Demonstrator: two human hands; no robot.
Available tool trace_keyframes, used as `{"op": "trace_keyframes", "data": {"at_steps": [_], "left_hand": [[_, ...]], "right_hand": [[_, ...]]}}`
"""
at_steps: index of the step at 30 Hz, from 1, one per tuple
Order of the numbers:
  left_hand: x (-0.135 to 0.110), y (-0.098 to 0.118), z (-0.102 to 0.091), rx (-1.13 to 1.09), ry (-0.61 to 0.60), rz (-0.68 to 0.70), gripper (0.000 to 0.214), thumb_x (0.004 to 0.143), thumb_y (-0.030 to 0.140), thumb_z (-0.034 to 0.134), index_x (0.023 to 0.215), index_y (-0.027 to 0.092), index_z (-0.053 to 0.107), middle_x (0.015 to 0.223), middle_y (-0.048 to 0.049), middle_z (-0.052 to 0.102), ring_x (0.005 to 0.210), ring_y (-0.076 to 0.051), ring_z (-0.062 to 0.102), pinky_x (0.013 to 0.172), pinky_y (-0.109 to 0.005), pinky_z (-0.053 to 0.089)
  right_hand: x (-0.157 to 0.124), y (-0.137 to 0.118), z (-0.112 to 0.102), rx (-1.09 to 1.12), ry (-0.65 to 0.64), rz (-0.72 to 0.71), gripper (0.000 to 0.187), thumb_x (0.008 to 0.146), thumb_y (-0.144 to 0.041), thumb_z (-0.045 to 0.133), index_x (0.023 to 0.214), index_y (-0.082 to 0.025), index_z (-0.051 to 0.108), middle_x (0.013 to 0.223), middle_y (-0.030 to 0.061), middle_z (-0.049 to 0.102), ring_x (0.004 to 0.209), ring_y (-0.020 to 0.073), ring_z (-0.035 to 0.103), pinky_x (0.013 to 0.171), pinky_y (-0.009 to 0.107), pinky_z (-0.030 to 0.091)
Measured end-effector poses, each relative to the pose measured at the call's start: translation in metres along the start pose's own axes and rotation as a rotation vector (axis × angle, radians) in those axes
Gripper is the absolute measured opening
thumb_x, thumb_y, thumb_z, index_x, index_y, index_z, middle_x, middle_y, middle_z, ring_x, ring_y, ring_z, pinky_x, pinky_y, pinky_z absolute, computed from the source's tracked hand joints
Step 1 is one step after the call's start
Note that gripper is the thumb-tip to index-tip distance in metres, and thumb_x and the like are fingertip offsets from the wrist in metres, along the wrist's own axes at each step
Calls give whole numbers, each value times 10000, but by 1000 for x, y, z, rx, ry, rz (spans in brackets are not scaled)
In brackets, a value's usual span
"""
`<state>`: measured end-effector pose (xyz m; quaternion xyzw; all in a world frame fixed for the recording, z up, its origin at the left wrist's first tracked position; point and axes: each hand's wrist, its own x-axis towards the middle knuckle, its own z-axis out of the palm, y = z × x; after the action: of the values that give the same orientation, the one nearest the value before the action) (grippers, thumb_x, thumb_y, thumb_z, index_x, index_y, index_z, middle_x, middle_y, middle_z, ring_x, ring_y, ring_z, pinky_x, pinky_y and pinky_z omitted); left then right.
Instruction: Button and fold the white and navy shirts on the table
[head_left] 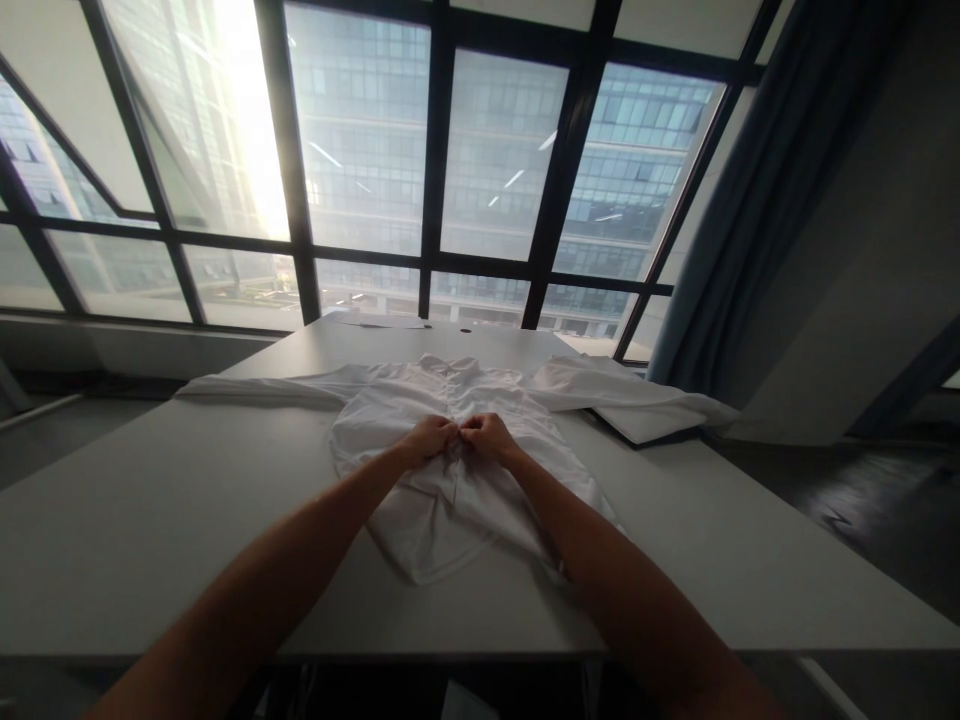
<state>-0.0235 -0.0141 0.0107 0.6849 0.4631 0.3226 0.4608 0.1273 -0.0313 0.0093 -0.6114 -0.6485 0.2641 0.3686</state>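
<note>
A white long-sleeved shirt (405,520) lies spread on the table, its collar at the far side and its sleeves stretched out to both sides. My left hand (430,440) pinches the fabric along the shirt's front middle. Close beside it, my right hand (487,436) pinches the same strip of cloth, the fingertips of both hands almost meeting. Creases run out from the pinched spot. Any button between the fingers is too small to make out.
The white table (187,520) has its near edge below my forearms. Under the right sleeve lies a flat white and dark object (645,424). Beyond the table stand large windows (360,130), with a blue curtain (750,230) at the right.
</note>
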Motion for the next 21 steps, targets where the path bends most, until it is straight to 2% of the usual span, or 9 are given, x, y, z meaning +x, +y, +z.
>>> {"op": "trace_keyframes", "data": {"at_steps": [2,4,6,8,12,14,16,18,21], "left_hand": [[0,-1,-4,181,9,158,246,816,209,494,597,137,580,512,27,496,482,-87,416,492,-206,287],[0,-2,-6,372,75,251,212,834,213,506,707,128,654,642,-24,620,599,-127,529,569,-215,353],[-2,-2,-6,527,156,268,197,853,237,527,845,126,690,772,-72,687,711,-171,597,652,-235,397],[-6,-3,-5,610,183,250,221,866,261,542,969,130,688,863,-105,710,795,-209,631,727,-261,424],[-10,-5,-6,667,66,288,276,861,296,577,1077,153,671,1023,-136,703,990,-259,629,874,-301,434],[-9,-11,-10,745,-27,339,311,877,313,562,1133,165,660,1163,-149,666,1131,-275,577,982,-330,394],[-5,-20,-17,841,-119,371,371,921,313,499,1250,179,606,1337,-151,575,1268,-281,487,1068,-381,329],[1,-30,-25,919,-180,393,425,968,299,414,1366,187,511,1460,-149,461,1362,-278,389,1098,-433,296],[14,-37,-35,1026,-197,454,437,994,277,356,1407,179,459,1502,-149,404,1404,-259,328,1094,-442,310]], "right_hand": [[1,1,-2,110,-75,66,130,727,-176,558,634,-150,646,519,-16,606,465,97,533,460,183,381],[2,0,-3,171,-135,151,185,745,-188,543,570,-155,592,485,-13,580,408,79,475,403,181,332],[4,-1,-2,194,-160,231,224,773,-204,538,556,-155,565,485,2,582,385,72,460,372,181,304],[5,-1,0,227,-124,241,209,798,-201,535,601,-145,578,528,17,611,417,83,516,391,173,348],[5,1,-5,260,-34,153,158,837,-184,535,719,-132,627,642,30,674,540,115,626,532,193,484],[2,1,-14,151,-103,67,158,836,-213,574,738,-130,666,678,36,696,609,133,656,601,208,508],[-3,1,-25,-14,-250,-57,155,801,-282,660,809,-141,722,789,47,732,750,169,687,705,230,522],[-9,-1,-34,-172,-414,-140,353,706,-388,771,990,-180,747,1065,66,726,997,228,666,873,273,503],[-11,-1,-40,-317,-539,-154,790,593,-535,828,1299,-250,618,1483,71,446,1341,290,433,1112,354,335]]}}
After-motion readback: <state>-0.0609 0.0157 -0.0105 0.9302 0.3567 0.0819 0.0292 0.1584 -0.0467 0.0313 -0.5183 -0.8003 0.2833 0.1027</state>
